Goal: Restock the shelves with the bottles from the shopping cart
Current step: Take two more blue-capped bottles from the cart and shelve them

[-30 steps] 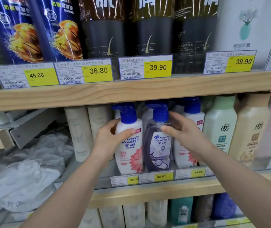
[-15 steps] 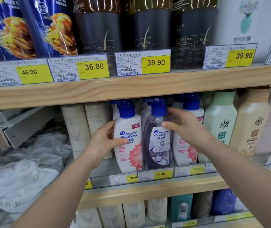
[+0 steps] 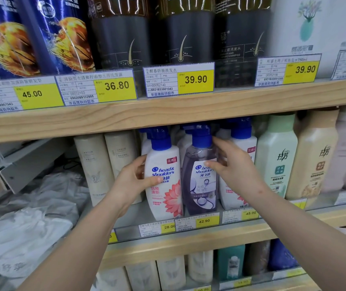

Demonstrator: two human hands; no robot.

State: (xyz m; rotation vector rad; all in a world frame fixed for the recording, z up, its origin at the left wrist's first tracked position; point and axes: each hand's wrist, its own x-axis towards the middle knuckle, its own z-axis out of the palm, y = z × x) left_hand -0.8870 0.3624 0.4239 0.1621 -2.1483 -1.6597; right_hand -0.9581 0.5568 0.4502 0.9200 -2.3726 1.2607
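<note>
On the middle wooden shelf (image 3: 189, 238) stand blue-capped pump bottles. My left hand (image 3: 133, 181) grips the white bottle with a pink flower (image 3: 163, 185) from its left side, thumb across the label. Beside it stands a clear purple bottle (image 3: 199, 190). My right hand (image 3: 233, 166) holds this purple bottle from the right, thumb on its label and fingers up by the neck. A second white bottle (image 3: 241, 148) stands partly hidden behind my right hand. All three stand upright. The shopping cart is out of view.
Cream bottles (image 3: 96, 164) stand left of my hands; a green bottle (image 3: 277, 160) and a beige bottle (image 3: 315, 160) stand right. The upper shelf board (image 3: 168, 116) hangs close above the pump caps. Crumpled white plastic (image 3: 25, 217) lies at left. More bottles fill the lower shelf.
Both hands have stayed on their bottles, with the right fingers shifting a little higher toward the purple bottle's neck. The view has drifted slightly downward and left.
</note>
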